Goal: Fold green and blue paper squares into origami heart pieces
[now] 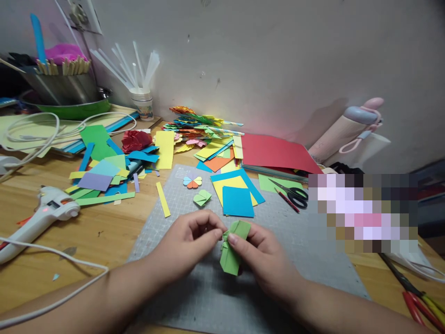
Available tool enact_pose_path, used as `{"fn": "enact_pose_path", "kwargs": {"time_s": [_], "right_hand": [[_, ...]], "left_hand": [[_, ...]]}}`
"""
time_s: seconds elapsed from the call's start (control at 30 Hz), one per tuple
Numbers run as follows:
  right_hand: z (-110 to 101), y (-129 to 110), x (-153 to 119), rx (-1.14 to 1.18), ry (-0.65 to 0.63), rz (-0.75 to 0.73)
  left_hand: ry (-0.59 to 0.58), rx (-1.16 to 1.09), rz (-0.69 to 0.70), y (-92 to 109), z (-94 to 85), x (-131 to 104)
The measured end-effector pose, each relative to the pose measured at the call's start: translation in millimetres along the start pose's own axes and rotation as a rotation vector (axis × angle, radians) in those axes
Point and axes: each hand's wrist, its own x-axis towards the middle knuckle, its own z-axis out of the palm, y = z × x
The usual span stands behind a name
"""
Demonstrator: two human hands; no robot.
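Observation:
A folded piece of light green paper (231, 260) is held above the grey cutting mat (167, 287). My right hand (266, 250) grips it, thumb on its face and fingers behind. At the paper's left edge, my left hand (194, 241) pinches a small crumpled fold between thumb and index finger. Just beyond my hands lie a green folded paper heart (202, 198) and a multicoloured paper flower (192, 181). Blue (238, 202) and yellow paper squares are stacked to their right.
Paper scraps (100, 174) and a hot glue gun (45, 213) with a white cord lie at the left. Black-handled scissors (295, 195) and a red pencil (287, 200) rest at the right, near a red paper stack (278, 153). Red-and-yellow-handled pliers (417, 301) sit at the right edge.

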Motion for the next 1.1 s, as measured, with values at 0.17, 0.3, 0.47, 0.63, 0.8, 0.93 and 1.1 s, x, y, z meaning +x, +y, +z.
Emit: {"fn": "enact_pose_path", "kwargs": {"time_s": [0.17, 0.3, 0.47, 0.63, 0.8, 0.93, 1.1], "right_hand": [[-0.7, -1.1, 0.0, 0.105, -0.008, 0.057], [-1.5, -1.4, -0.1, 0.084, -0.011, 0.044], [-3.0, 0.4, 0.0, -0.008, -0.016, -0.049], [-3.2, 2.5, -0.1, -0.031, -0.043, -0.071], [-2.5, 2.5, 0.1, 0.058, -0.040, 0.016], [-1.5, 2.8, 0.7, 0.197, -0.048, 0.108], [0.4, 4.4, 2.0, 0.287, -0.065, 0.151]], "left_hand": [[-0.161, -0.380, -0.240, -13.1, -7.4, 8.5], [-0.152, -0.363, -0.233, -18.5, -8.8, 8.7], [-0.147, -0.337, -0.225, -16.8, -7.6, 8.5], [-0.113, -0.271, -0.212, -13.6, -6.9, 7.9], [-0.145, -0.386, -0.235, -12.9, -4.5, 8.5], [-0.224, -0.366, -0.195, -11.8, -2.4, 7.1], [-0.277, -0.202, -0.122, -12.5, -2.9, 2.3]]}}
